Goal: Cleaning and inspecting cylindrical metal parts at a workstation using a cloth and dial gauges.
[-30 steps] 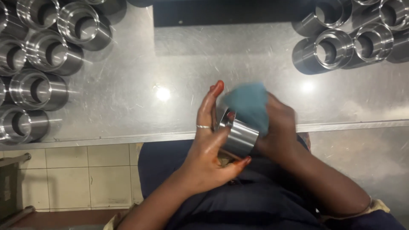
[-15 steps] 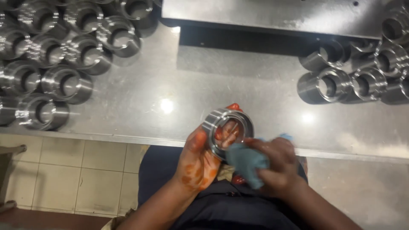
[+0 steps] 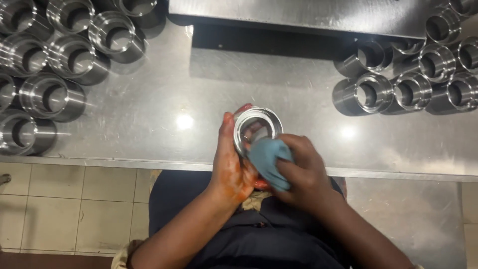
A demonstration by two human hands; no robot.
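Head view: the left hand (image 3: 233, 167) is cupping a metal sleeve (image 3: 257, 130) from its outer side, fingers wrapped round the wall with the open bore tilted up toward the camera, apparently so the rim stays steady and reachable. The right hand (image 3: 301, 172) is closed on a bunched blue cloth (image 3: 268, 158), pressing it against the sleeve's near rim, just above the table edge (image 3: 124, 163). Matching sleeves are standing in clusters well left (image 3: 52, 97) and right (image 3: 413, 89) of the hands, apart from the one being wiped.

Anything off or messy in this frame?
Yes: the left hand holding the metal ring is smeared orange-red across palm and fingers. The right hand presses a blue cloth against the ring.
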